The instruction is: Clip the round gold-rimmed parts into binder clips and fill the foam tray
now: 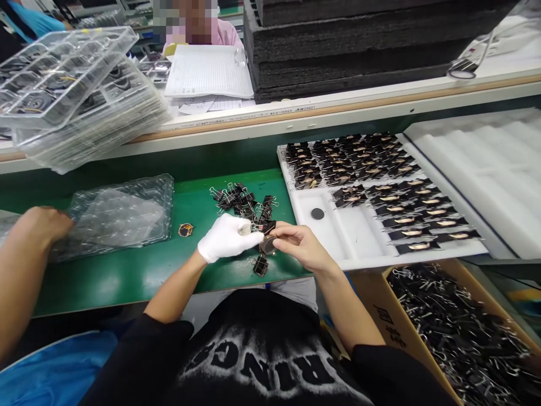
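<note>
My left hand, in a white glove, pinches a black binder clip at the middle of the green bench. Bare and closed, my right hand grips a small round part with a dark disc face, right beside the clip. Behind my hands lies a loose pile of black binder clips. Another clip rests just in front of them. A round part with a gold rim sits on the bench to the left of my glove.
A white foam tray at the right holds rows of clipped parts and one dark disc. Clear plastic trays lie left, near another person's arm. A carton of clips stands lower right. Black foam blocks fill the shelf.
</note>
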Demonstrator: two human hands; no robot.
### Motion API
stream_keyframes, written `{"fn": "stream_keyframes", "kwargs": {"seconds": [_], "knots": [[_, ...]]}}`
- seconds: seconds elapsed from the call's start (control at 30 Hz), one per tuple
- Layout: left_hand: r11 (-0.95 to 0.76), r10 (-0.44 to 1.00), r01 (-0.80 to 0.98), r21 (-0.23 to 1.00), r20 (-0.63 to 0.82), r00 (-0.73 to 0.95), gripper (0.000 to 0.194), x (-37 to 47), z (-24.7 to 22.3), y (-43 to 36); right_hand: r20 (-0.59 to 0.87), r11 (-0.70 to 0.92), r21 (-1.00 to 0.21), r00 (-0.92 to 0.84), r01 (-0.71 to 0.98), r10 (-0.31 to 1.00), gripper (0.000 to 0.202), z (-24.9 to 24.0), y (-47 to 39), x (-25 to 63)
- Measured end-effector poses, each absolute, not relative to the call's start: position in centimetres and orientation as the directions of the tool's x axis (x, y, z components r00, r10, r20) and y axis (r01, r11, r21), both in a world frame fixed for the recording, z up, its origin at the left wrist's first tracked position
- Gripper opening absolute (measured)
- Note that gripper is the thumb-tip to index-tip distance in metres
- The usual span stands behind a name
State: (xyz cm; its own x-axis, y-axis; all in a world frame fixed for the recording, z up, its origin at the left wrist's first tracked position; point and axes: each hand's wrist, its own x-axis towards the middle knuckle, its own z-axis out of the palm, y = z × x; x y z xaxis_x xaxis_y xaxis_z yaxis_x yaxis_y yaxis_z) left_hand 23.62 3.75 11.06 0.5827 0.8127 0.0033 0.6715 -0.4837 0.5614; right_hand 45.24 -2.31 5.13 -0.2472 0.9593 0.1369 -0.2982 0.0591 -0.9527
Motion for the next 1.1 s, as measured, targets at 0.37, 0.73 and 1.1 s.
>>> {"fn": "stream_keyframes", "kwargs": {"seconds": [0.37,0.73,1.1], "knots": [[-0.670,0.727,0.687,0.282,0.064,0.684,0.045,24.7,10.9,3.2,0.132,0.033,-0.960,-0.342,-0.279,0.931,0.021,4.7,-2.7,46.8],[-0.737,0.673,0.533,0.416,0.375,0.638,0.032,25.5,8.8,3.2,-0.210,-0.049,-0.681,0.132,-0.730,0.969,0.031,3.1,-2.7,46.0],[-0.750,0.660,0.519,0.410,0.515,0.547,0.037,26.8,6.3,1.9,-0.296,-0.002,-0.643,0.246,-0.766,0.923,0.036,3.3,-2.8,42.9]]}}
